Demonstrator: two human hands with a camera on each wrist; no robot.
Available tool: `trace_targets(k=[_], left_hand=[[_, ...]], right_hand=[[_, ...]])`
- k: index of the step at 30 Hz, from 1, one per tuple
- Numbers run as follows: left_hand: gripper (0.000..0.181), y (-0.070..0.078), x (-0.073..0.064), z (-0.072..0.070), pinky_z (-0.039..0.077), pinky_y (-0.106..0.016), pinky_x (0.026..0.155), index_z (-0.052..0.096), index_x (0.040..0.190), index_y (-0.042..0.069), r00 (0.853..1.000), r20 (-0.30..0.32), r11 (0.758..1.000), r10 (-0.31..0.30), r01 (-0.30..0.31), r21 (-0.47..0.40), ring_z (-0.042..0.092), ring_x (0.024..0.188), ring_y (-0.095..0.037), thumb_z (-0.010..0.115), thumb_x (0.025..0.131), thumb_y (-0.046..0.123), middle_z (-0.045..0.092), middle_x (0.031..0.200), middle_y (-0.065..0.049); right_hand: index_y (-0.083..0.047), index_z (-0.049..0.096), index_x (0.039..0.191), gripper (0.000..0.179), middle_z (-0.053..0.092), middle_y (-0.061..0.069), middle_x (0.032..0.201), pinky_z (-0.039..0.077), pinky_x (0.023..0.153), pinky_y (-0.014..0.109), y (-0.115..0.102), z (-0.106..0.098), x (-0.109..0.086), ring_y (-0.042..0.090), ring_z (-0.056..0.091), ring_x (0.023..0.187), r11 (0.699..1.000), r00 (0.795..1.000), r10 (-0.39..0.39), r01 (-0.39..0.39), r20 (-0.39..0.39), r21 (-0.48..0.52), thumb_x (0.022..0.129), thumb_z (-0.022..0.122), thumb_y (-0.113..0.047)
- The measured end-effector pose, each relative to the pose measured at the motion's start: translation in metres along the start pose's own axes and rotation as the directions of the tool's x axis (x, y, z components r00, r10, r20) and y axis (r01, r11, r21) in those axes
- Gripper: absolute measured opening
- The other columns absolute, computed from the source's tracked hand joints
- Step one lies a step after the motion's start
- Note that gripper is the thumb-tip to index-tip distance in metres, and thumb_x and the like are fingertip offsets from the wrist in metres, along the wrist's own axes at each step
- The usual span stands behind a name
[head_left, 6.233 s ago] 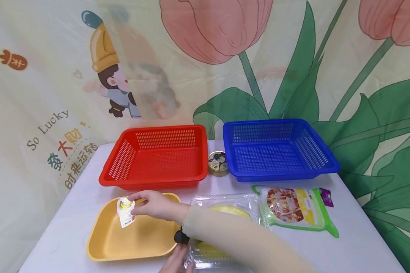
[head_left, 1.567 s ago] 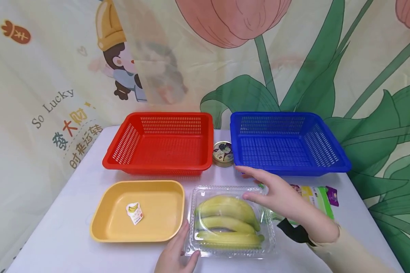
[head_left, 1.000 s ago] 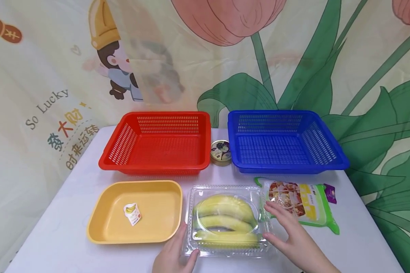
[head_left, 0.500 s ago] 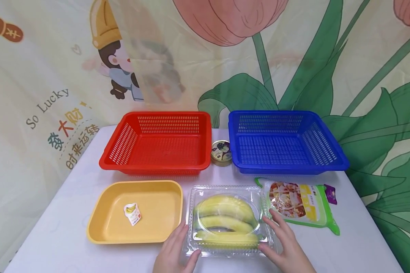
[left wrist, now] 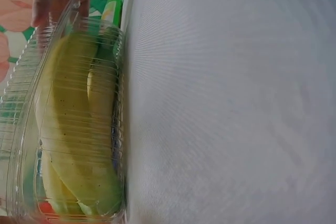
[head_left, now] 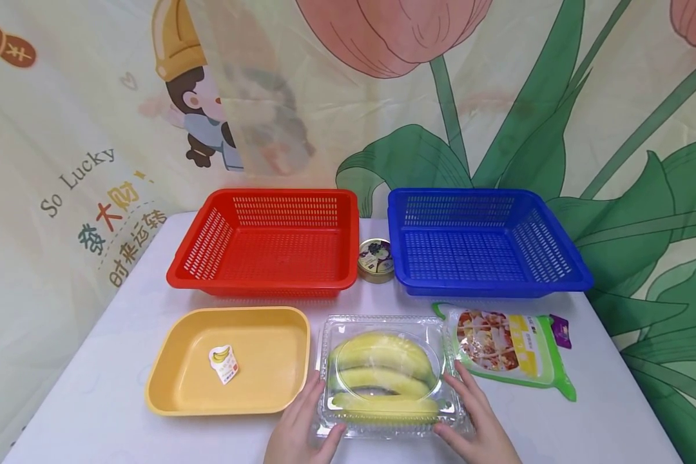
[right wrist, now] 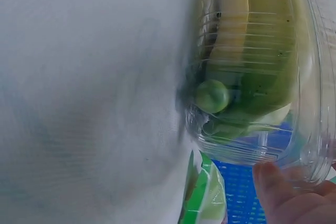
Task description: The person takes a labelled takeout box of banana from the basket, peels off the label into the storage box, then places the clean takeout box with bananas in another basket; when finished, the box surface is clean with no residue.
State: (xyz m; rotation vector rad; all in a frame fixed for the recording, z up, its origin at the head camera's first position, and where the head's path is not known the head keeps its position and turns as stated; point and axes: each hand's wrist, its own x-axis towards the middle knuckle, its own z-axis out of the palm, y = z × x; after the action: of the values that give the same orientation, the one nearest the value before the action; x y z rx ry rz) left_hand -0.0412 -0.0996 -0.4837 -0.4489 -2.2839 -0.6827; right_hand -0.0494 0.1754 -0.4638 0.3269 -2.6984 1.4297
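Observation:
A clear plastic clamshell box [head_left: 383, 422] with several bananas [head_left: 383, 380] inside sits on the table in the head view. At its left side is my left hand [head_left: 298, 428], fingers extended along the edge and thumb at the front left corner. My right hand [head_left: 478, 422] is at the opposite side, its fingers stretched along the edge. In the right wrist view a fingertip [right wrist: 268, 174] of it meets the box's ridged wall [right wrist: 247, 153]. The left wrist view shows the box [left wrist: 79, 124] flat on the tabletop.
Left of the box stands a yellow tray [head_left: 226, 407] holding a banana-picture label [head_left: 224, 364]. Behind are a red basket [head_left: 261, 283] and a blue basket [head_left: 493, 287], with a round tin [head_left: 376, 261] between them. A green-edged food packet [head_left: 510, 345] lies at right.
The right hand came from the yellow tray, where it held the label, over to the box's right side; the label now lies in the tray. The left hand stays by the box's left edge.

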Motion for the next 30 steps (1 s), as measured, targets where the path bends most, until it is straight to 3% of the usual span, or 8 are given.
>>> trace_targets(k=[2, 10, 14, 17, 20, 24, 27, 30], left_hand=[[0.062, 0.001, 0.000, 0.000, 0.042, -0.018, 0.091, 0.058, 0.117, 0.002, 1.000, -0.005, 1.000, 0.000, 0.000, -0.012, 0.060, 0.100, -0.025, 0.047, 0.086, 0.054, 0.059, 0.120, -0.014], [0.056, 0.007, 0.005, -0.008, 0.038, -0.012, 0.094, 0.062, 0.110, 0.002, 0.998, -0.053, 0.992, 0.022, -0.029, -0.124, 0.055, 0.111, -0.015, 0.057, 0.082, 0.050, 0.060, 0.118, -0.014], [0.055, 0.012, 0.012, -0.017, 0.046, -0.010, 0.078, 0.062, 0.111, 0.002, 0.998, -0.051, 0.988, 0.021, -0.029, -0.152, 0.056, 0.107, -0.014, 0.060, 0.081, 0.048, 0.059, 0.121, -0.013], [0.054, 0.014, 0.021, -0.025, 0.048, -0.010, 0.064, 0.062, 0.111, 0.002, 0.999, -0.044, 0.986, 0.014, -0.021, -0.164, 0.057, 0.098, -0.017, 0.058, 0.083, 0.048, 0.059, 0.122, -0.013], [0.054, 0.013, 0.032, -0.033, 0.048, -0.011, 0.063, 0.061, 0.111, 0.000, 0.998, -0.061, 0.983, 0.027, -0.037, -0.181, 0.057, 0.094, -0.017, 0.058, 0.083, 0.046, 0.057, 0.124, -0.014], [0.054, 0.007, 0.047, -0.043, 0.048, -0.014, 0.068, 0.062, 0.108, -0.003, 0.987, -0.144, 0.983, 0.066, -0.089, -0.158, 0.058, 0.095, -0.014, 0.059, 0.084, 0.044, 0.058, 0.123, -0.016], [0.056, -0.001, 0.059, -0.051, 0.050, -0.015, 0.068, 0.061, 0.108, -0.007, 0.977, -0.193, 0.984, 0.092, -0.119, -0.135, 0.057, 0.101, -0.012, 0.058, 0.085, 0.044, 0.058, 0.122, -0.017], [0.059, -0.009, 0.073, -0.062, 0.050, -0.013, 0.065, 0.059, 0.111, -0.008, 0.976, -0.195, 0.988, 0.101, -0.121, -0.096, 0.057, 0.102, -0.013, 0.055, 0.086, 0.045, 0.058, 0.122, -0.018]], right_hand=[[-0.011, 0.047, 0.130, 0.067, 0.030, 0.021, 0.142, 0.042, 0.082, 0.061, -0.002, -0.001, 0.000, -0.027, 0.007, 0.117, 0.999, 1.000, -0.004, 0.003, -0.020, -0.042, 0.070, 0.076, -0.019], [-0.013, 0.050, 0.129, 0.073, 0.031, -0.003, 0.145, 0.046, 0.077, 0.060, -0.015, -0.016, -0.003, -0.021, 0.013, 0.123, 0.987, 0.991, -0.098, 0.085, -0.090, -0.140, 0.063, 0.081, -0.016], [-0.014, 0.052, 0.128, 0.077, 0.032, -0.007, 0.144, 0.050, 0.076, 0.036, -0.027, -0.025, -0.004, -0.017, 0.018, 0.125, 0.968, 0.982, -0.152, 0.125, -0.116, -0.216, 0.058, 0.084, -0.014], [-0.015, 0.052, 0.128, 0.079, 0.031, -0.007, 0.145, 0.051, 0.077, 0.035, -0.036, -0.030, 0.000, -0.016, 0.018, 0.127, 0.963, 0.977, -0.175, 0.143, -0.122, -0.230, 0.057, 0.085, -0.014], [-0.012, 0.051, 0.129, 0.081, 0.032, -0.002, 0.145, 0.047, 0.086, 0.023, -0.045, -0.033, 0.008, -0.012, 0.021, 0.129, 0.956, 0.963, -0.236, 0.206, -0.129, -0.207, 0.055, 0.085, -0.012], [-0.008, 0.049, 0.130, 0.084, 0.034, 0.009, 0.144, 0.025, 0.093, 0.001, -0.057, -0.036, 0.023, -0.004, 0.024, 0.131, 0.928, 0.927, -0.351, 0.325, -0.134, -0.180, 0.054, 0.084, -0.007], [-0.010, 0.048, 0.131, 0.083, 0.033, 0.010, 0.145, 0.029, 0.097, 0.007, -0.070, -0.036, 0.037, 0.000, 0.023, 0.133, 0.920, 0.918, -0.374, 0.350, -0.129, -0.176, 0.056, 0.083, -0.008], [-0.011, 0.049, 0.131, 0.078, 0.031, 0.008, 0.146, 0.041, 0.098, 0.035, -0.083, -0.032, 0.055, 0.007, 0.024, 0.134, 0.927, 0.923, -0.364, 0.345, -0.125, -0.148, 0.059, 0.082, -0.008]])
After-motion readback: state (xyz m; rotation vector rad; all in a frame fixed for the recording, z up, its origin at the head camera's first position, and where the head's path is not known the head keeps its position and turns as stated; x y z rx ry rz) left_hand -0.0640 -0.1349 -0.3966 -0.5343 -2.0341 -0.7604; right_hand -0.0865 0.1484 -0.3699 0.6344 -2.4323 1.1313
